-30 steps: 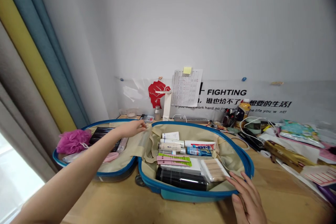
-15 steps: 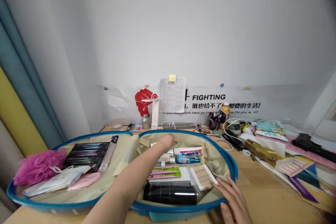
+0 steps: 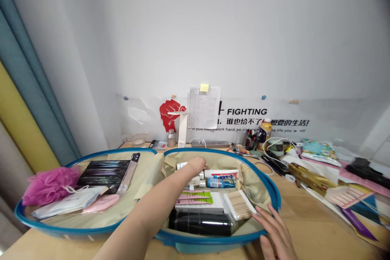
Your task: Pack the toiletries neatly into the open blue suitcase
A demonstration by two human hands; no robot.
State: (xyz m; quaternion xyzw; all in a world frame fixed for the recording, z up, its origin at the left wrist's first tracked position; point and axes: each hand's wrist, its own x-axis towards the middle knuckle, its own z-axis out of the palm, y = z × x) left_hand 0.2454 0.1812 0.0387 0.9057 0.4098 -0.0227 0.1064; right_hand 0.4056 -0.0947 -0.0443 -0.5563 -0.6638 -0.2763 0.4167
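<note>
My left hand (image 3: 198, 164) reaches into the right half of an open blue-rimmed case (image 3: 276, 195), its fingers curled down near the back. Whatever it grips is hidden; a white tube (image 3: 182, 165) shows just beside it. Close by lie a toothpaste box (image 3: 224, 174) and a blue tube (image 3: 221, 183). Nearer me are green-and-pink sachets (image 3: 195, 198), a white box (image 3: 217, 202) and a black cylinder (image 3: 199, 222). My right hand (image 3: 277, 229) is open at the case's right rim, fingertips beside a pack of cotton swabs (image 3: 239, 205).
The case's left half holds a pink bath puff (image 3: 50, 185), a white packet (image 3: 68, 203), a pink oval item (image 3: 101, 203) and a dark tool set (image 3: 105, 174). Right of the case, the wooden table (image 3: 300, 211) carries a gold item (image 3: 307, 176), papers and cables.
The view has shifted slightly, so everything sits a little to the right. My left hand stays in the back of the case, and my right hand remains at the rim.
</note>
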